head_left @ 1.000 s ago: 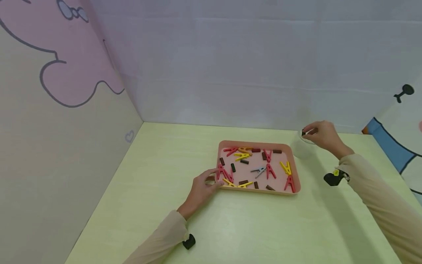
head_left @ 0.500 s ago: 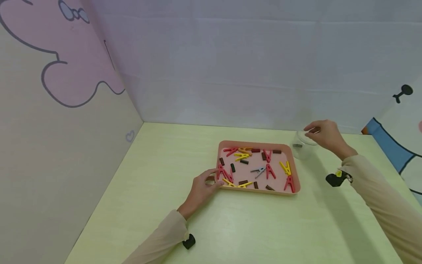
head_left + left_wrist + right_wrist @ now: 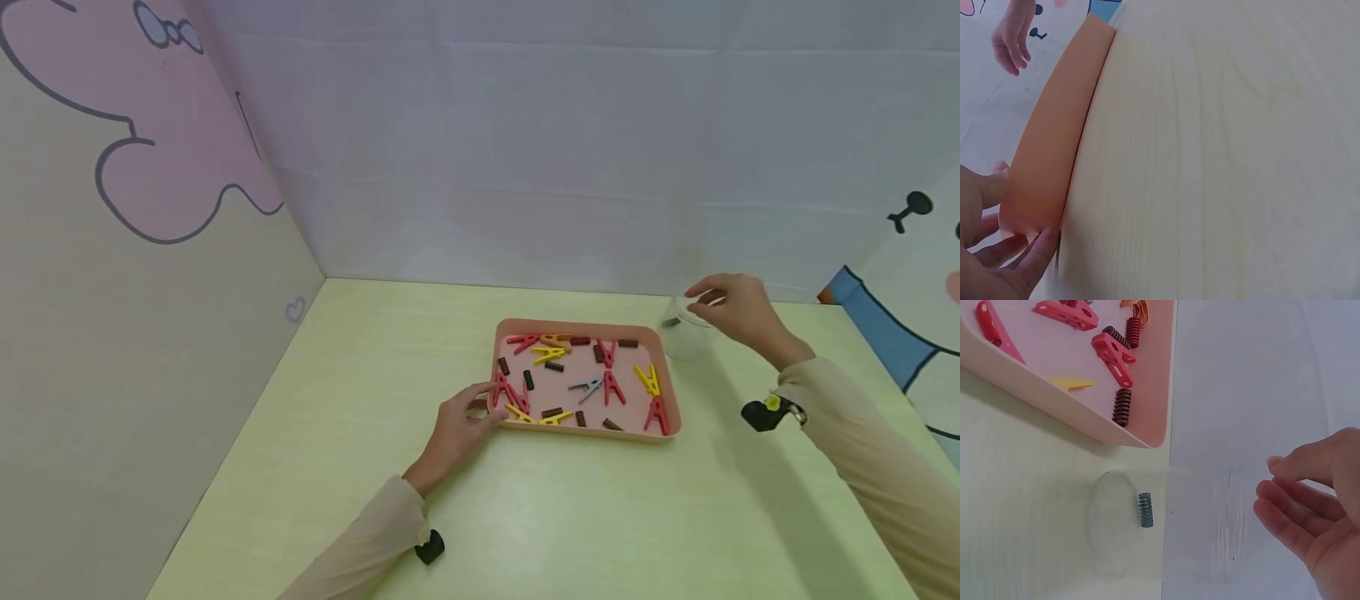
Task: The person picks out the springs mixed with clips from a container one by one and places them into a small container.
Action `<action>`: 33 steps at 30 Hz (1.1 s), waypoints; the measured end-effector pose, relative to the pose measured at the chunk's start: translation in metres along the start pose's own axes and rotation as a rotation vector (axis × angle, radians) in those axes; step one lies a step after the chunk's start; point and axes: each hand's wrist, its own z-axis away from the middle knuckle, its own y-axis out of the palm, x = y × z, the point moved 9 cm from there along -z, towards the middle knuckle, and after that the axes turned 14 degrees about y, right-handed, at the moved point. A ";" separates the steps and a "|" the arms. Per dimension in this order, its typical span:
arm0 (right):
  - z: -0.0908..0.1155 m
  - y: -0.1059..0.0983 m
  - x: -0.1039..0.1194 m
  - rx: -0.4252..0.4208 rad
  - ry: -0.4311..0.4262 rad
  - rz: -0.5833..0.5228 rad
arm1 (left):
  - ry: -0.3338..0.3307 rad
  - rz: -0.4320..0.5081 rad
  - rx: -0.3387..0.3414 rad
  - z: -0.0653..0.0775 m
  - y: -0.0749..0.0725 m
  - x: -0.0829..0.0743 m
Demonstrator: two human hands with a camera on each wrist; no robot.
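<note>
A pink tray (image 3: 553,390) on the table carries red, yellow, orange and grey clothes pegs among several coil springs. My left hand (image 3: 459,423) grips its near left corner; in the left wrist view the thumb and fingers (image 3: 1038,253) wrap that corner. Right of the tray stands a clear jar (image 3: 688,343), with one dark greenish spring (image 3: 1145,510) inside it. Just over the jar's mouth is my right hand (image 3: 738,307), its fingers loosely bent, thumb and fingertips apart, nothing between them in the right wrist view.
The pale wooden table (image 3: 337,375) meets a white cloth wall (image 3: 495,167) right behind the jar. Printed panels rise on the left and right. In the right wrist view a brown spring (image 3: 1122,407) lies in the tray corner nearest the jar.
A second ago the right hand pinched a dark spring at the jar's mouth; it has let go and the spring is inside the jar. The left hand has kept its hold on the tray.
</note>
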 end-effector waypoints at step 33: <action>0.040 0.017 0.060 0.060 -0.185 -0.011 | 0.045 0.006 -0.005 0.000 -0.002 -0.004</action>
